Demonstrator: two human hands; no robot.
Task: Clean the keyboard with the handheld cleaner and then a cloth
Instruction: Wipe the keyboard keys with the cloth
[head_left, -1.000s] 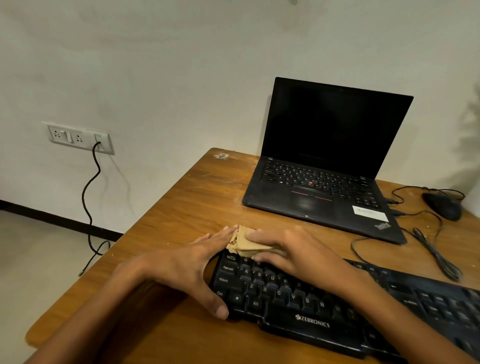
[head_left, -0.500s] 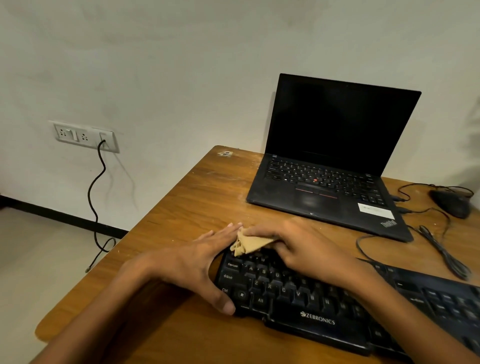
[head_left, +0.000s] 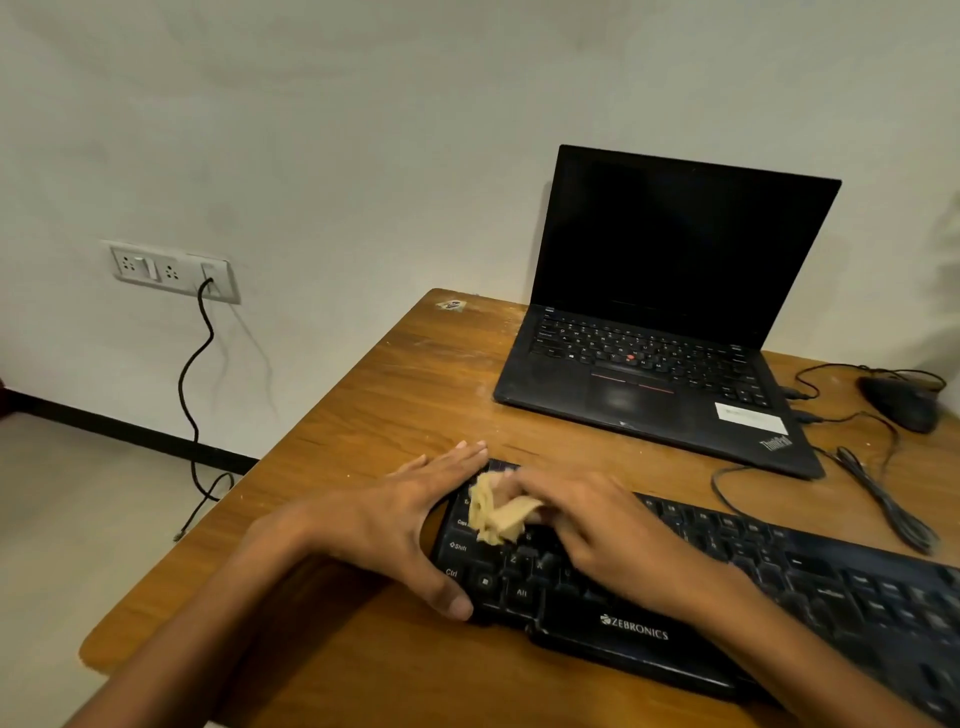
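A black Zebronics keyboard (head_left: 779, 587) lies across the near part of the wooden table (head_left: 395, 395). My right hand (head_left: 597, 535) presses a crumpled tan cloth (head_left: 496, 512) onto the keys at the keyboard's left end. My left hand (head_left: 400, 514) lies flat against the keyboard's left edge, fingers along the far corner and thumb at the near corner, bracing it. No handheld cleaner is in view.
An open black laptop (head_left: 649, 374) stands behind the keyboard. A black mouse (head_left: 904, 402) and loose cables (head_left: 872, 478) lie at the right. A wall socket (head_left: 171, 270) with a hanging black cord sits left of the table. The table's left edge is near my left arm.
My right hand has drawn the cloth from the keyboard's top-left corner down toward me over the left keys. My left hand stays on the keyboard's left edge. The camera view shifted slightly.
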